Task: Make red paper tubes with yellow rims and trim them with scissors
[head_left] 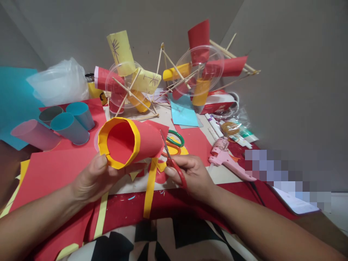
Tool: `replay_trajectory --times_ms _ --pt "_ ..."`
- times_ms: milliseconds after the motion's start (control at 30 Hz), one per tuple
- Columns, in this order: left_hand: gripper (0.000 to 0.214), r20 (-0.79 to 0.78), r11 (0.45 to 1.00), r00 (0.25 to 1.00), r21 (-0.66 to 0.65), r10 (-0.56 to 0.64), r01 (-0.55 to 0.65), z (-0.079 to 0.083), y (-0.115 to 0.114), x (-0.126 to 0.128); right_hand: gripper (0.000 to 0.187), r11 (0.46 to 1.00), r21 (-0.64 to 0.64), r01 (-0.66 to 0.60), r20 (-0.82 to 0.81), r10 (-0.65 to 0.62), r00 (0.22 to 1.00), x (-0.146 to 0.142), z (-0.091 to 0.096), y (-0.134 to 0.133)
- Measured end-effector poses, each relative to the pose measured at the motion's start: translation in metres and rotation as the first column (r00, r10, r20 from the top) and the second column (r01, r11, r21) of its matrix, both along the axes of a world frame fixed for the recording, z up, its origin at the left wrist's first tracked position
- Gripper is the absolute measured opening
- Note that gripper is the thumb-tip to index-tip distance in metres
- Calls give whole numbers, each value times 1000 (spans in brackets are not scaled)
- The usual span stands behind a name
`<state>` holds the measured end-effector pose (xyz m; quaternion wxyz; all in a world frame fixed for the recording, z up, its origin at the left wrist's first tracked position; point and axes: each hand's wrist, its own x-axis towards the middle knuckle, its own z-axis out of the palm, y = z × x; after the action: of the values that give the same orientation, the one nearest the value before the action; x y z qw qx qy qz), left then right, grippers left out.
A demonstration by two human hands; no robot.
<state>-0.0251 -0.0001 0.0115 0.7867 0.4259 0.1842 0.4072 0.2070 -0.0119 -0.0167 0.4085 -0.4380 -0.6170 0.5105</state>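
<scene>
My left hand (pixel 95 175) grips a red paper tube (pixel 149 139) by its near end, thumb on the folded yellow paper rim (pixel 137 141). The tube lies nearly sideways, its open mouth turned toward me. In my right hand (pixel 191 174) is a pair of scissors with red handles (pixel 181 172). Their blades (pixel 164 143) point up, beside the tube's far end, where a red paper flap sticks out. Below the tube a yellow paper strip (pixel 150 192) hangs down over the table's edge. Green-handled scissors (pixel 176 137) lie behind my right hand.
Behind stand two stick-and-paper-tube wheels with clear plastic discs (pixel 199 69). Several blue, grey and pink paper tubes (pixel 70 128) are at left, near a plastic bag (pixel 59 83). To the right are a pink glue gun (pixel 231 163), white-and-green tubes (pixel 248 136) and a phone (pixel 296 199).
</scene>
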Motion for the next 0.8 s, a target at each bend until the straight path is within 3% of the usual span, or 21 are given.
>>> replay_trajectory --times_ms 200,367,467,667,800 --pt "51 -56 994 998 101 42 -36 7 1 4 71 1000 -17 22 -11 -22 1000 -1 1 0" --pt "69 -142 985 984 148 111 -90 5 2 3 67 986 -111 -127 -97 116 988 1 4 1" --pt "81 -168 982 978 162 125 -97 3 2 2 66 984 -110 -143 -89 133 987 3 2 1" --pt "90 -195 979 971 173 138 -105 4 4 0 62 983 -111 -143 42 148 988 6 -4 3" --pt "88 -180 963 956 183 232 -199 7 4 -4 56 963 -88 -256 15 258 966 9 -3 6"
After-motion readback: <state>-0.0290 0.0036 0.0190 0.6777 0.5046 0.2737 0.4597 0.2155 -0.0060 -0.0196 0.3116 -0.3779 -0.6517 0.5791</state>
